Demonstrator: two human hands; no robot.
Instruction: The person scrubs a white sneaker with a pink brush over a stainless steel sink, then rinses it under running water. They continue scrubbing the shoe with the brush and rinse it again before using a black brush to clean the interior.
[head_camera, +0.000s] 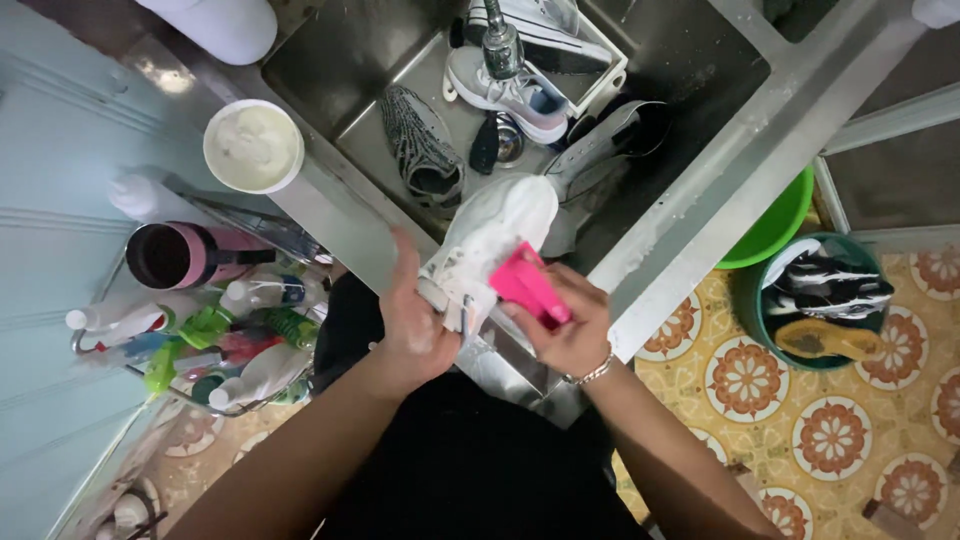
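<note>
- Two hands work on one white sneaker (490, 240) held over the front edge of the steel sink (700, 215).
- Left hand (415, 320): soapy, closed around the sneaker's heel end.
- Right hand (565, 325): fingers clamped on a pink brush (528, 285) pressed against the sneaker's side.
- In the sink: grey knit shoe (425, 150), other sneakers, tap (500, 45).
- Round white tub (253, 146) on the sink's left rim.

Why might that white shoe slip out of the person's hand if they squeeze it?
The white shoe looks wet and soapy, so it is probably slippery. The left hand grips its heel end over the sink, while the right hand presses a pink brush on it. Its upper likely gives softly; soaked, it may feel heavier.
</note>
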